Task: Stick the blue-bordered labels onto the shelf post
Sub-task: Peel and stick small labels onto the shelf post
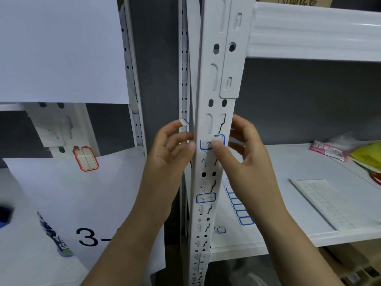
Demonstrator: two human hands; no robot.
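Both hands are held against the white perforated shelf post (214, 120). The right hand (245, 153) is clamped on the post: its thumb is pressed flat on a blue-bordered label (212, 142) on the post's front face, and its fingers are curled at the post's right edge. The left hand (175, 145) is laid with thumb and bent fingertips against the post's left edge; whether the edge is actually gripped cannot be told. A small folded label (184, 121) with a blue border is seen stuck on the left index fingertip, just left of the post.

Faint handwriting is seen on the pressed label but cannot be read. Lower on the post a second label (205, 198) is stuck, its handwriting likewise illegible. Right of the post, a sheet of labels (237, 205) is laid on the white shelf (288, 162), with a crumpled label (220, 229) beside the post's lower part. Farther right, a pink packet (327, 150) with unreadable print is seen. Left of the post, a red-bordered label (85, 158) is found above a paper (61, 193) printed "3-".
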